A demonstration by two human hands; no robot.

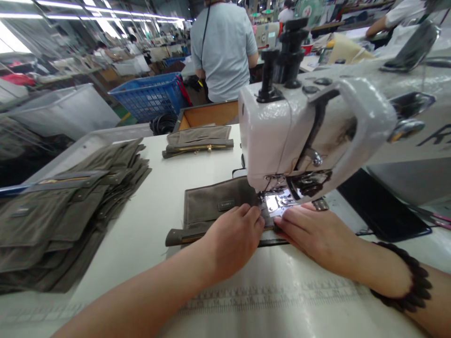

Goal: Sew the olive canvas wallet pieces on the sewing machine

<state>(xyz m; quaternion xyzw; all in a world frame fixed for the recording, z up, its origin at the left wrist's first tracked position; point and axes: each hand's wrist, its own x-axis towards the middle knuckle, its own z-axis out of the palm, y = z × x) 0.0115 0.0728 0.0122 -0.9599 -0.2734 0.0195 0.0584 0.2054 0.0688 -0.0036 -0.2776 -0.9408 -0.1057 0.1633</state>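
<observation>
An olive-brown fabric panel (204, 199) with a zipper strip (186, 237) and a small label (226, 205) lies on the white table, its right part under the head of a sewing machine (271, 136). My left hand (237, 234), fingers curled, grips the panel beside the zipper, left of the lit needle area (275, 202). On the other side, my right hand (313, 234) has its fingers together, pinching the panel's zipper edge close to the presser foot. The needle itself is too small to make out. A dark beaded bracelet (405, 277) circles my right wrist.
A stack of similar fabric pieces (70, 206) spreads along the left. Another zippered piece (199, 141) lies behind the panel. A black phone-like slab (384, 206) and scissors (433, 216) are at right. Beyond stand a blue crate (151, 96) and a person (225, 51).
</observation>
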